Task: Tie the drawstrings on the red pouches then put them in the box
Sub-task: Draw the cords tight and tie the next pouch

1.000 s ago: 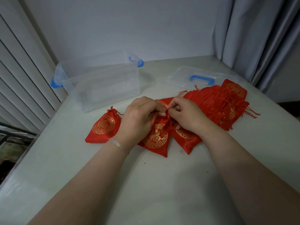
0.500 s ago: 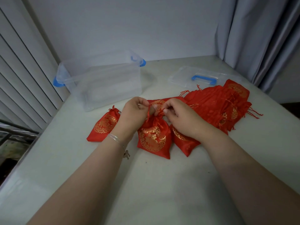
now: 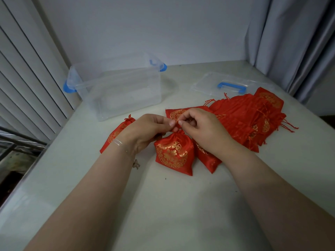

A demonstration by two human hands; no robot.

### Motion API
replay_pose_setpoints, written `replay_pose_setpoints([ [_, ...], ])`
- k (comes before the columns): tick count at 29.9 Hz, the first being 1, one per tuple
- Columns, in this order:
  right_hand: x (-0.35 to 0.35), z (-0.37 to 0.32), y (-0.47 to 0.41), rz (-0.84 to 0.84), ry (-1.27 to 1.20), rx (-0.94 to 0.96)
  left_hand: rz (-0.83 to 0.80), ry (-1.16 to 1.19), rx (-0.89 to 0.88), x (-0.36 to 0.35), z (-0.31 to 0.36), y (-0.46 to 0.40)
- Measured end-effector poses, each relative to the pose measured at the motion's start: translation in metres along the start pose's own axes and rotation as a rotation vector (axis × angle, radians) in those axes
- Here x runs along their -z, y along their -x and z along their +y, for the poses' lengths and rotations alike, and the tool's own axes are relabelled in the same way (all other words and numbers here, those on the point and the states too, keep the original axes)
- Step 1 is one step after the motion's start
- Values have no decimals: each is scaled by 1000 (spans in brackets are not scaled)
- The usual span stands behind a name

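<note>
- Nearest you, both forearms reach forward over the table [image 3: 181, 205]; a clear bangle [image 3: 117, 142] sits on your left wrist, with a small charm lying on the table just below it.
- The pouch [image 3: 173, 153] you are working on stands on the table between your hands, its neck gathered shut and pointing away from you.
- Your left hand [image 3: 145, 132] has its fingers curled, thumb and forefinger pinching the drawstring [image 3: 176, 124] just above the pouch's neck.
- Your right hand [image 3: 203, 129] pinches the same drawstring from the other side, fingertips almost touching those of the left.
- A second pouch [image 3: 206, 158] lies flat just right of the first, partly under your right wrist.
- A tied pouch [image 3: 116, 134] lies left of your left hand, partly hidden by it.
- Further right, a pile [image 3: 244, 120] of red pouches spreads across the table, strings trailing off its right edge.
- Beyond the pile lies the clear lid [image 3: 208, 84] with a blue handle.
- At the far left stands the clear box [image 3: 123, 89] with blue clips, no pouch inside it.
</note>
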State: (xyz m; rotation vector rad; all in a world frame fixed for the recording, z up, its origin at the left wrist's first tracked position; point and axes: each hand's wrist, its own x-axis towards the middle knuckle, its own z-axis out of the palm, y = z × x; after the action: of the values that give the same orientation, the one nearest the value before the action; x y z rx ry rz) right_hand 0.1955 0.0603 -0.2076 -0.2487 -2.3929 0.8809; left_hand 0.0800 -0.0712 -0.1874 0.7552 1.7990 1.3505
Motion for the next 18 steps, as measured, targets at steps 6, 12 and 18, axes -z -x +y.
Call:
replay_pose_setpoints([
  [6, -3, -5, -1, -72, 103, 189, 31, -212, -103, -5, 6, 7],
  [12, -4, -2, -2, -137, -219, -36, 131, -134, -131, -9, 7, 7],
  [18, 4, 3, -1, -143, 45, -98, 154, -74, -170, -10, 8, 8],
])
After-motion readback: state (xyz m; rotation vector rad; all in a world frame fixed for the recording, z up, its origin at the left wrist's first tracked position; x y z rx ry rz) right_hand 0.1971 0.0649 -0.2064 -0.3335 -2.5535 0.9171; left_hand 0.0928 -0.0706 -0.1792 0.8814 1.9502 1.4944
